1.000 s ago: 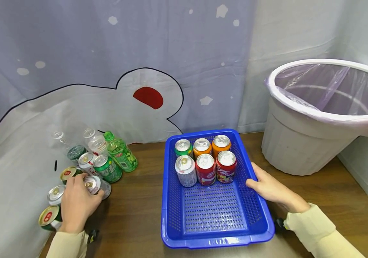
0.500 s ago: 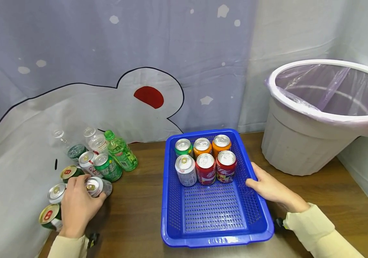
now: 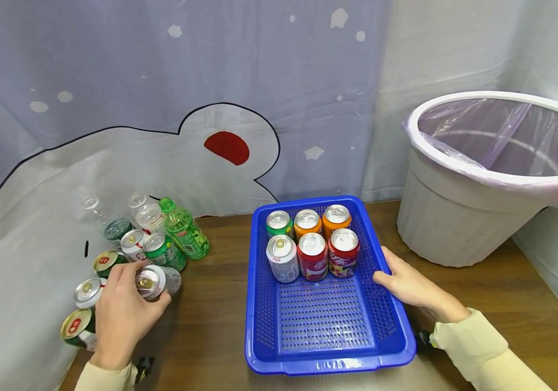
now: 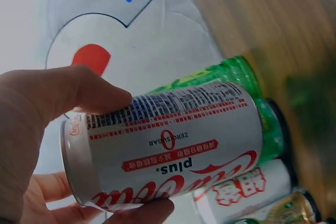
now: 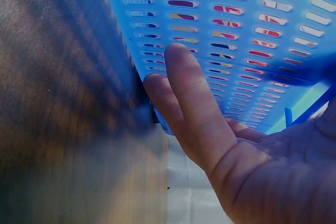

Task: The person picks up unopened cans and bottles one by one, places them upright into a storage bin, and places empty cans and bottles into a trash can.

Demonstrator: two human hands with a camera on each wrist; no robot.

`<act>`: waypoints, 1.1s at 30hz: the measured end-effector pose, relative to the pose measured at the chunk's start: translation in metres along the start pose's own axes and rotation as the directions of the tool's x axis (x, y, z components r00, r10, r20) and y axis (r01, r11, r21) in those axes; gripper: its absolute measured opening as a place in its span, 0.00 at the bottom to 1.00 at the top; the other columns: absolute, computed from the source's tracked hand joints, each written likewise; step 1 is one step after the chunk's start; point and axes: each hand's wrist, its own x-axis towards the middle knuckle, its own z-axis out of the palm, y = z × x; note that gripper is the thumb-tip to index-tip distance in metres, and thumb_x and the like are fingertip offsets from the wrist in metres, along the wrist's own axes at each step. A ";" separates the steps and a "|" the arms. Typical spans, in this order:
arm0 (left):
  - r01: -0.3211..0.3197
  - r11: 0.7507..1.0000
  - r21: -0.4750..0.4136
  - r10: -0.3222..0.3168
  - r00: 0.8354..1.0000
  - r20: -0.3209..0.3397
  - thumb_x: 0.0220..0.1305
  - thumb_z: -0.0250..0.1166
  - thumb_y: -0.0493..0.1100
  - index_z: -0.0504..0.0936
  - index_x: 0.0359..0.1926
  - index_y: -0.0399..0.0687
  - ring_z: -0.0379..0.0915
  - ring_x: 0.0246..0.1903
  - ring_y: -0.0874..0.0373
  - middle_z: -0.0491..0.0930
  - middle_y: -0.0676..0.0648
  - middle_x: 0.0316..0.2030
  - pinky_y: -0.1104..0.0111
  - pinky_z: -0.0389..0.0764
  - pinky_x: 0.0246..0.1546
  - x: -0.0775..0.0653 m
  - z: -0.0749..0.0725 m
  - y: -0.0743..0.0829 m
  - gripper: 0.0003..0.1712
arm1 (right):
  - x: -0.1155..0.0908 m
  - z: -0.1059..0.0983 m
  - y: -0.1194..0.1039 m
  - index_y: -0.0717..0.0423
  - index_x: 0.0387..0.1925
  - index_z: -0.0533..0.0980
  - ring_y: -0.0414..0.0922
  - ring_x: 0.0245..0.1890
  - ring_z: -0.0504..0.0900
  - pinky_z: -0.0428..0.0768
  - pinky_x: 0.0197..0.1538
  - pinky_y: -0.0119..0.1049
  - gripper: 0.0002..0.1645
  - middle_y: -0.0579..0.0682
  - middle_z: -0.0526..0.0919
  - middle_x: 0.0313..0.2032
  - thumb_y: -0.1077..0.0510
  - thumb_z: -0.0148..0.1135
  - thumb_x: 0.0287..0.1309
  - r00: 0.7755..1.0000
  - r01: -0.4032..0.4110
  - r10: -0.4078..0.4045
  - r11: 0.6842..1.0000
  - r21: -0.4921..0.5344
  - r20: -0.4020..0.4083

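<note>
My left hand (image 3: 124,312) holds a white Coca-Cola Plus can (image 4: 168,145) by its top end, with thumb and fingers on opposite sides. The can is tilted, its lid toward me. Around it on the left stand a green can (image 3: 165,255), a white can (image 3: 134,244) and several other cans, partly hidden by the hand. My right hand (image 3: 408,282) grips the right side of a blue plastic basket (image 3: 330,365), thumb over the rim and fingers along the perforated outer wall. Inside the basket, white, red, orange and green cans (image 3: 283,266) stand in two rows toward the back.
A green bottle (image 3: 187,233) and two clear bottles (image 3: 145,214) stand behind the left cans, close to the curtain (image 3: 161,70). At the right is a big white bin (image 3: 447,217) lined with a purple bag. Everything rests on a wooden table (image 3: 210,326).
My left hand has moved slightly right, carrying the white Coca-Cola can away from the neighbouring cans and tilting it. The right hand and basket have stayed in place.
</note>
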 end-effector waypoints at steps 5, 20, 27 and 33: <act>-0.064 0.997 -0.039 0.063 0.997 -0.037 0.30 0.78 0.44 0.82 0.50 0.40 0.80 0.40 0.37 0.79 0.38 0.44 0.43 0.77 0.36 0.001 -0.004 0.012 0.38 | 0.000 0.000 0.000 0.70 0.72 0.54 0.53 0.42 0.87 0.89 0.41 0.46 0.36 0.75 0.74 0.59 0.65 0.51 0.67 1.000 -0.006 0.006 1.000 0.000 0.003; -0.287 0.943 -0.170 0.277 0.958 -0.077 0.33 0.75 0.46 0.83 0.48 0.41 0.80 0.42 0.51 0.80 0.44 0.45 0.64 0.74 0.43 0.013 -0.018 0.068 0.35 | -0.001 0.001 -0.001 0.71 0.70 0.56 0.51 0.41 0.86 0.87 0.40 0.40 0.34 0.72 0.78 0.56 0.66 0.52 0.66 1.000 0.029 -0.029 1.000 0.011 -0.003; -0.401 0.884 -0.240 0.393 0.916 -0.084 0.33 0.76 0.45 0.84 0.50 0.43 0.80 0.43 0.54 0.81 0.46 0.47 0.64 0.79 0.42 0.017 -0.019 0.104 0.35 | -0.001 0.000 -0.001 0.72 0.70 0.56 0.51 0.39 0.87 0.88 0.38 0.40 0.34 0.73 0.77 0.55 0.66 0.52 0.66 0.999 0.041 -0.041 0.999 0.036 0.003; -0.474 0.834 -0.283 0.484 0.874 -0.035 0.34 0.78 0.45 0.83 0.51 0.45 0.79 0.45 0.55 0.80 0.48 0.49 0.62 0.83 0.43 0.016 -0.017 0.131 0.35 | 0.000 0.001 -0.001 0.72 0.70 0.56 0.51 0.40 0.87 0.88 0.39 0.40 0.34 0.72 0.77 0.54 0.67 0.52 0.65 0.999 0.048 -0.048 0.998 0.029 0.004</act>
